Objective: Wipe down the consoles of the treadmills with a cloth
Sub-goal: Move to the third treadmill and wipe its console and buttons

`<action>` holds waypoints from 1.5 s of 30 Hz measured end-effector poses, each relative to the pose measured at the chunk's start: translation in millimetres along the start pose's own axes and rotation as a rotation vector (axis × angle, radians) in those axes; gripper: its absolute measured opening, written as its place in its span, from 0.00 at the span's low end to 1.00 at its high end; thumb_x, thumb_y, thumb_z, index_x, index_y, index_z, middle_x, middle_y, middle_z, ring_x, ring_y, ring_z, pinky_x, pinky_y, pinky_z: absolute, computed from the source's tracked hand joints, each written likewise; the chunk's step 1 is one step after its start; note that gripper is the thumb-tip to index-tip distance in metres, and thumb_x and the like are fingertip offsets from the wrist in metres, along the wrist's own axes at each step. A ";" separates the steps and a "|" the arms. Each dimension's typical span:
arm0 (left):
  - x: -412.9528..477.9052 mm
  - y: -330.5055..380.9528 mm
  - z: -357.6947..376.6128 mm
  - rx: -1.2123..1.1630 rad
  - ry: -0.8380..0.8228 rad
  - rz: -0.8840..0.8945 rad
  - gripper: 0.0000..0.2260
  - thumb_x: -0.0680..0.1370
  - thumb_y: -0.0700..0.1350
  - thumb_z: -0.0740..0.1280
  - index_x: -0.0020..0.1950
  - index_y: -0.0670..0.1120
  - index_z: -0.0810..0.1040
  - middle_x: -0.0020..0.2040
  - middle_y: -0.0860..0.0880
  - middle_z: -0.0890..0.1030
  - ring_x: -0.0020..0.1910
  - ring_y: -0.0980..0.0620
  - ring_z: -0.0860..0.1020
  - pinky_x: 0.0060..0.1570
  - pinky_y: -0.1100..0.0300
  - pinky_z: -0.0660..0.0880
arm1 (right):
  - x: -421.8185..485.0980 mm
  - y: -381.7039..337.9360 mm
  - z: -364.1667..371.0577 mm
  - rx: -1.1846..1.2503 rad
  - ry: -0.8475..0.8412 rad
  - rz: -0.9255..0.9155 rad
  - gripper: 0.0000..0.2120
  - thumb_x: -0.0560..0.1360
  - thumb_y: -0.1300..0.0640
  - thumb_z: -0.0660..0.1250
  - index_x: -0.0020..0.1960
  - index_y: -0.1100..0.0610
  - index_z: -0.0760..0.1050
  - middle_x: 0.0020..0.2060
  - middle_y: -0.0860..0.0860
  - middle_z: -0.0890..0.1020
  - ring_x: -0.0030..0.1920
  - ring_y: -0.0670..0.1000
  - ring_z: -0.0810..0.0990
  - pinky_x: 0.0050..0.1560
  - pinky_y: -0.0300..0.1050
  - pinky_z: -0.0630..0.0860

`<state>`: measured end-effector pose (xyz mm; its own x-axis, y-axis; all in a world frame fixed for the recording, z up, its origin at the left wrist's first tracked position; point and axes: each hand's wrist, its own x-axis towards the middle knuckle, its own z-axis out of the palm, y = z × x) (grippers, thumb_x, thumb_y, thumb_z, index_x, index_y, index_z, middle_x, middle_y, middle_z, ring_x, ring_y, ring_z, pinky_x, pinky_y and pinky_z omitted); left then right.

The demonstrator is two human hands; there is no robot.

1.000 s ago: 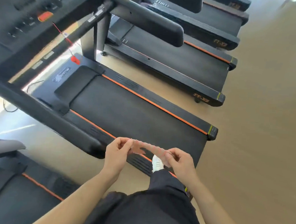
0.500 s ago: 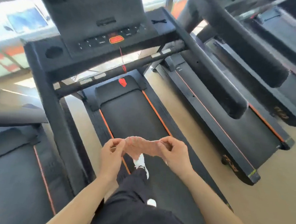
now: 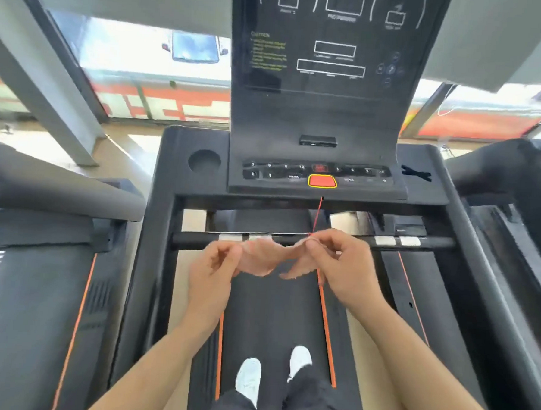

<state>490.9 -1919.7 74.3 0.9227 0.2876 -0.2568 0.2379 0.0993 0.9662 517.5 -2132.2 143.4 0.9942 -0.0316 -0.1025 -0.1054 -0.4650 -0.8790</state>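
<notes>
— Where is the pink cloth [image 3: 262, 256]?

— In the air between both hands, in front of the black crossbar [image 3: 192, 241] and above the running belt [image 3: 273, 314]. It sags a little in the middle. It is below the console [image 3: 322, 82] and touches no part of it.

— How do the hands hold it?

— The left hand [image 3: 214, 271] pinches the cloth's left end between thumb and curled fingers. The right hand [image 3: 338, 264] pinches the right end the same way, with its other fingers bent loosely. Neither hand touches the treadmill.

— And the console itself?

— A tall dark panel with white outlined boxes and some small yellowish text too blurred to read. Under it runs a row of keys, with a red stop button [image 3: 322, 181] in the middle. A thin red safety cord [image 3: 317, 216] hangs from just below the button down to the crossbar, near the right hand's fingertips.

— Anything beside the keys?

— A round cup recess [image 3: 204, 161] on the left. On the right lies a small black item [image 3: 416, 173]; I cannot tell what it is.

— Where does the person stand?

— On the belt, in white shoes [image 3: 249, 379], between the orange side stripes. Another treadmill [image 3: 39, 286] stands on each side.
</notes>
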 end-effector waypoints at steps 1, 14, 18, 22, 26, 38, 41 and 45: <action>14.8 8.4 3.3 -0.003 0.023 0.018 0.06 0.83 0.41 0.67 0.49 0.45 0.83 0.42 0.53 0.85 0.43 0.56 0.81 0.47 0.58 0.79 | 21.1 -8.8 -1.7 0.004 -0.007 -0.024 0.07 0.79 0.62 0.70 0.44 0.54 0.82 0.34 0.49 0.84 0.22 0.48 0.76 0.27 0.39 0.72; 191.7 110.1 62.8 -0.010 0.312 0.185 0.04 0.81 0.45 0.70 0.47 0.51 0.84 0.43 0.52 0.86 0.44 0.55 0.84 0.50 0.52 0.85 | 250.1 -78.6 -16.8 0.098 -0.035 -0.375 0.09 0.76 0.62 0.74 0.42 0.50 0.83 0.36 0.43 0.86 0.37 0.43 0.84 0.41 0.33 0.77; 237.0 132.9 79.3 0.011 0.339 0.198 0.04 0.79 0.49 0.72 0.44 0.54 0.84 0.44 0.48 0.86 0.45 0.49 0.83 0.58 0.41 0.82 | 308.5 -99.7 -25.6 0.076 -0.035 -0.469 0.06 0.76 0.61 0.74 0.44 0.51 0.83 0.40 0.43 0.86 0.41 0.43 0.84 0.44 0.31 0.77; 276.2 149.1 90.8 0.038 0.348 0.200 0.04 0.76 0.55 0.71 0.42 0.58 0.84 0.43 0.48 0.86 0.46 0.49 0.83 0.59 0.39 0.81 | 354.6 -121.4 -21.6 0.059 0.044 -0.596 0.04 0.76 0.62 0.74 0.47 0.53 0.82 0.43 0.45 0.85 0.45 0.45 0.84 0.47 0.36 0.79; 317.2 142.6 89.5 0.131 0.367 0.180 0.03 0.76 0.53 0.70 0.42 0.58 0.83 0.41 0.56 0.85 0.46 0.52 0.82 0.57 0.41 0.81 | 386.5 -120.4 15.6 -0.068 0.170 -0.870 0.06 0.76 0.67 0.71 0.53 0.61 0.82 0.52 0.53 0.82 0.56 0.51 0.81 0.58 0.42 0.77; 370.8 73.2 62.3 0.171 0.259 -0.015 0.09 0.76 0.56 0.68 0.45 0.52 0.83 0.40 0.53 0.84 0.43 0.50 0.82 0.56 0.42 0.81 | 439.4 -53.5 90.0 -1.198 -0.142 -1.199 0.28 0.83 0.39 0.54 0.81 0.41 0.54 0.82 0.50 0.53 0.76 0.70 0.60 0.75 0.70 0.52; 371.3 68.4 66.0 0.156 0.255 -0.028 0.06 0.80 0.50 0.68 0.46 0.51 0.83 0.41 0.51 0.84 0.44 0.49 0.81 0.50 0.52 0.78 | 446.6 -60.0 90.1 -1.242 -0.129 -1.288 0.29 0.82 0.35 0.54 0.81 0.41 0.55 0.81 0.49 0.53 0.74 0.68 0.63 0.73 0.70 0.55; 359.9 69.0 79.3 0.065 0.338 0.004 0.06 0.82 0.48 0.68 0.58 0.51 0.80 0.51 0.52 0.84 0.51 0.50 0.82 0.53 0.56 0.78 | 457.8 -71.8 87.5 -1.349 -0.177 -1.368 0.30 0.82 0.33 0.54 0.81 0.41 0.58 0.82 0.50 0.58 0.78 0.69 0.61 0.75 0.69 0.45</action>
<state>863.4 -1884.9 50.4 0.7735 0.5882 -0.2359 0.2637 0.0397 0.9638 978.5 -2035.8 118.9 0.3532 0.9273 0.1242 0.7933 -0.3672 0.4856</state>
